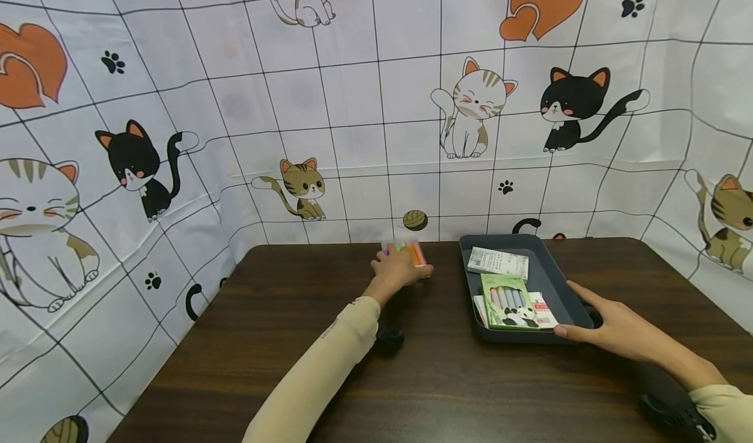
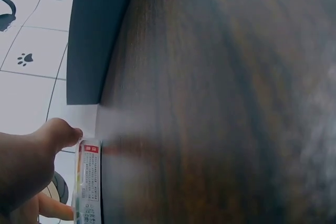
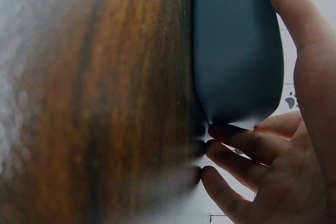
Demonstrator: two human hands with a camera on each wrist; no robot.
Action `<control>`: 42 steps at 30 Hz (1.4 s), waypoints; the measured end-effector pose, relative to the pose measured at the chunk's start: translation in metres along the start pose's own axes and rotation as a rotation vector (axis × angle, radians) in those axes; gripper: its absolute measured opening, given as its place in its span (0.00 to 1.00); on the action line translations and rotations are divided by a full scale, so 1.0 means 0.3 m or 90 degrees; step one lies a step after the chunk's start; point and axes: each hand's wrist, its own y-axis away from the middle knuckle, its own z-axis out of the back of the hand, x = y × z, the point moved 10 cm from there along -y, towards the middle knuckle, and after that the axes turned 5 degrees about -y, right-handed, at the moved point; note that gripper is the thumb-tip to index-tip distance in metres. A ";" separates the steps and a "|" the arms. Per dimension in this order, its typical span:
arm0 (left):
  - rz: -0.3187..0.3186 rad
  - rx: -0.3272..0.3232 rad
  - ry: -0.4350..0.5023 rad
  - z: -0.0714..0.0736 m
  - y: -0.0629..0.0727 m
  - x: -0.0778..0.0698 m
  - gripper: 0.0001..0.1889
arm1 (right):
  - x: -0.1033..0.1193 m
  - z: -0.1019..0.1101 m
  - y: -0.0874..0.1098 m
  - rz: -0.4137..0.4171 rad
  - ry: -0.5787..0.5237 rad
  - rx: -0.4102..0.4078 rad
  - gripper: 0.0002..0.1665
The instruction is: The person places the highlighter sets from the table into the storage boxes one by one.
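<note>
Near the table's far edge my left hand grips a clear pack of colored markers, fingers over it and thumb at its right side. Its printed label end shows in the left wrist view. My right hand holds the dark grey tray by its near right corner, thumb at the rim and fingers spread along the side. Inside the tray lie a green pen box with pandas, a white printed box toward the back, and a red-and-white packet partly hidden under the green box.
The dark wooden table runs back to a white wall cloth with cat drawings. The tray stands right of the marker pack, with a strip of bare wood between them. Black wrist devices hang below both forearms.
</note>
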 end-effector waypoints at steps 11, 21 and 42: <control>0.008 0.030 0.018 -0.010 -0.003 -0.002 0.29 | -0.001 -0.002 0.000 -0.001 -0.002 0.003 0.60; 0.025 0.001 -0.003 -0.008 -0.003 -0.001 0.32 | 0.002 0.001 0.001 0.007 0.000 -0.003 0.60; 0.025 -0.043 0.115 0.024 -0.023 0.019 0.24 | 0.003 0.002 0.003 0.009 -0.006 -0.004 0.60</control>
